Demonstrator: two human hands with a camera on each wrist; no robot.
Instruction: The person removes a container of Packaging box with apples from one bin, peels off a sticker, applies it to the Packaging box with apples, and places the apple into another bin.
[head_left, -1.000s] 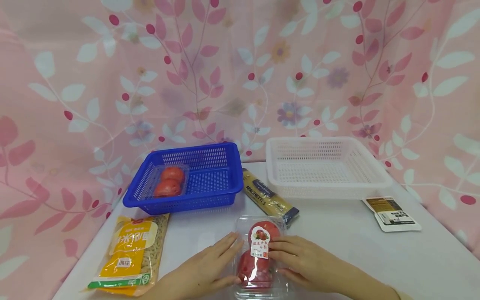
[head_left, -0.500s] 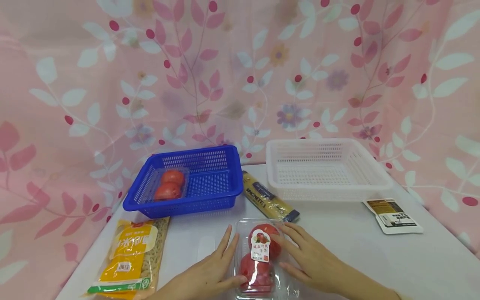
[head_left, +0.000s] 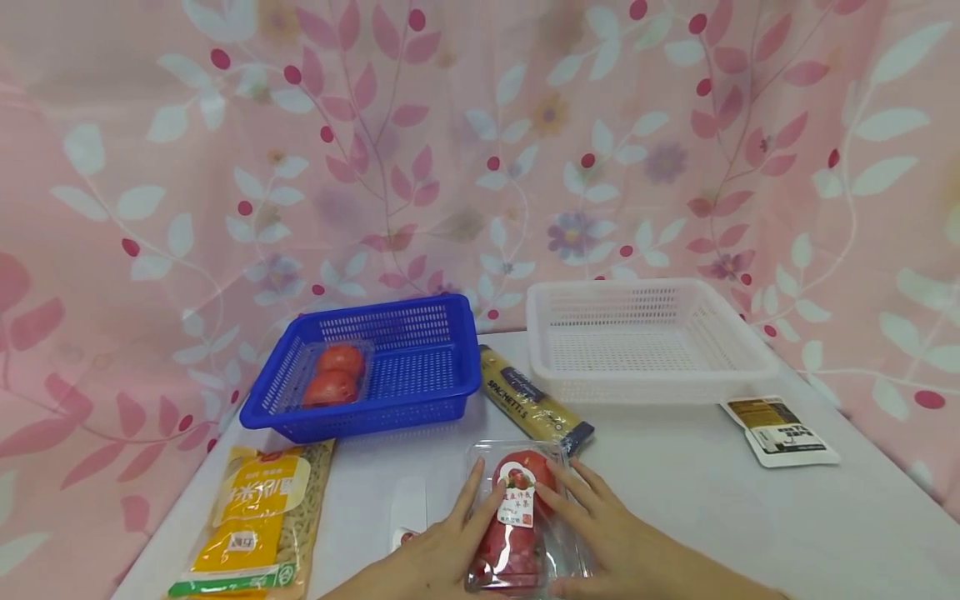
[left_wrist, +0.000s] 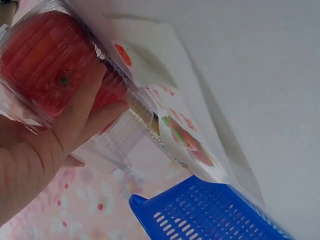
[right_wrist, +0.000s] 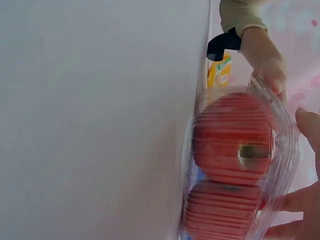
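Observation:
A clear plastic box (head_left: 555, 575) of red apples (head_left: 506, 546) lies in front of me in the head view. A white sticker label (head_left: 516, 510) with an apple picture and red writing is on its lid. My left hand (head_left: 438, 554) lies at the left side, straight fingertips on the lid by the label. From the right, my right hand (head_left: 626, 546) rests spread fingers on the lid, fingertips at the label's edge. Both thumbs are low beside the box. A curled strip of label paper (left_wrist: 175, 100) with a similar print lies left of the box.
A blue basket (head_left: 375, 408) holds another clear box of red fruit (head_left: 333, 383). A spaghetti pack (head_left: 532, 400) lies between it and a white basket (head_left: 652, 387). A yellow bag (head_left: 255, 517) lies at left, a small brown-and-white pouch (head_left: 783, 433) at right.
Both hands have moved inward over the lid, fingers closer to the label. The box stays in about the same place. More of the label strip's print shows now.

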